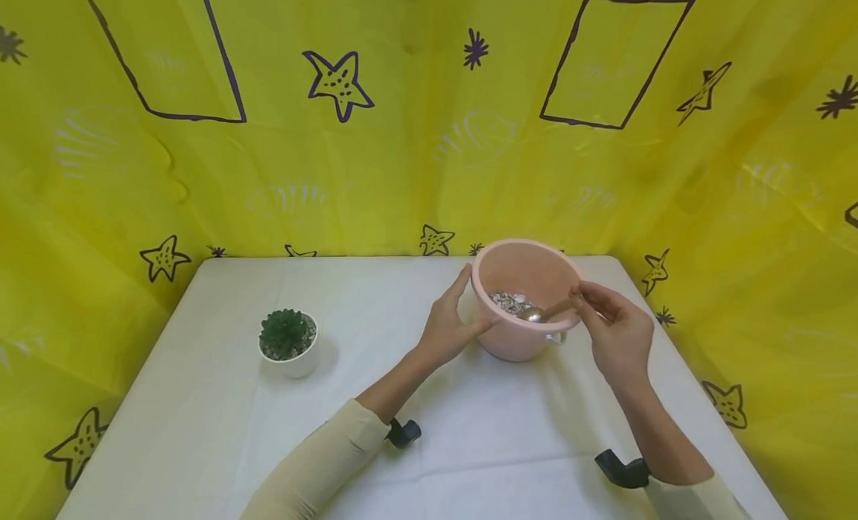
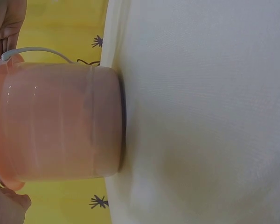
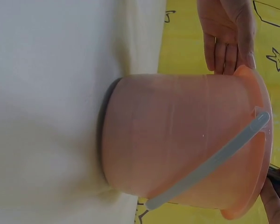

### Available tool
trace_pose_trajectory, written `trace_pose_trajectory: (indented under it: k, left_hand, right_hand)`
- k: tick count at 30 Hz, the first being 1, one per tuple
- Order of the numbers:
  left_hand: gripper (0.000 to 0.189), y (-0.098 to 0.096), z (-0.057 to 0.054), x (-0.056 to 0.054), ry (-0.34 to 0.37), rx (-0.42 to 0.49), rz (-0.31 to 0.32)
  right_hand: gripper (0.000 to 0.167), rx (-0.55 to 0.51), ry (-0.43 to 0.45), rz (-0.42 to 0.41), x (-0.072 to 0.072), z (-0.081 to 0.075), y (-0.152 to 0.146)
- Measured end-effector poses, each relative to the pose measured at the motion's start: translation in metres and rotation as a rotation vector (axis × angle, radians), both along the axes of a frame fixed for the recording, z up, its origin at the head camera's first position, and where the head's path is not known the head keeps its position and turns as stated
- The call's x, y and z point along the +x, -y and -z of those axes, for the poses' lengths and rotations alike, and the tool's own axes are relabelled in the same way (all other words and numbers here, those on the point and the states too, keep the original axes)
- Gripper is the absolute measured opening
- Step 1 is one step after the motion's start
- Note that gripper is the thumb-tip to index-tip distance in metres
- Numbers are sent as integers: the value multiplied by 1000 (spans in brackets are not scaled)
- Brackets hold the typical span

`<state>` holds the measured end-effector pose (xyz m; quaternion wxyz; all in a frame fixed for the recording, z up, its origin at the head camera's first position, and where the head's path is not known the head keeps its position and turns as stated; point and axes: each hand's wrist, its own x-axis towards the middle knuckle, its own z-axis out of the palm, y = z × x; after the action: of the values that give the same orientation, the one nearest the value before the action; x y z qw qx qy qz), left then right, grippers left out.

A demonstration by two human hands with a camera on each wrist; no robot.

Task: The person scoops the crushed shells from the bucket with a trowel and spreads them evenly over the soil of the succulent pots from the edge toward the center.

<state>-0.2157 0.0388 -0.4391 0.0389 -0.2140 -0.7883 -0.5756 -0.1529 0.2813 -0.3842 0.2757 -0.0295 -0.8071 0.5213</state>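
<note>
A pink bucket (image 1: pixel 512 341), with grey-white gravel (image 1: pixel 511 303) inside, stands on the white table. My left hand (image 1: pixel 447 322) is spread against its left side, thumb at the near rim. The right wrist view shows the fingers of that hand straight along the bucket's far side. At the right rim, my right hand (image 1: pixel 620 334) pinches the handle of a spoon (image 1: pixel 532 315). Its shiny bowl lies inside the bucket, just beside the gravel. The bucket's pale handle (image 3: pixel 207 161) hangs down along the outer wall.
To the left on the table (image 1: pixel 375 296) stands a white pot (image 1: pixel 299 365) holding a green succulent (image 1: pixel 284 334). A yellow patterned curtain (image 1: pixel 395 155) surrounds the table at the back and sides. A black wrist mount (image 1: pixel 622 469) sits on my right forearm.
</note>
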Motion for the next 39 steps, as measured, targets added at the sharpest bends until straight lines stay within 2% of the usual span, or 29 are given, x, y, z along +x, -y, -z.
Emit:
trace_pose_trajectory:
  k: [5,10,18,22,31,39]
  left_hand:
    - [99,0,0,0,-2,-8,-2]
    - [99,-1,0,0,-5,-6,2]
    - [99,0,2,-1,-26,4,6]
    - [98,0,2,-2,-32,2,13]
    - [98,1,3,-2,-45,-2,19]
    - [98,3,4,-3,-48,1,25]
  right_hand:
    - [27,12,24,7,-7,-3,3]
    - [29,1,79,16,-14,-6,5]
    - [34,49,183,11,-27,-13,6]
    - [35,68,200,-52,-34,-16,4]
    - [36,18,236,-229,-48,-19,-3]
    - [32,145,298,-383,-59,-21,-7]
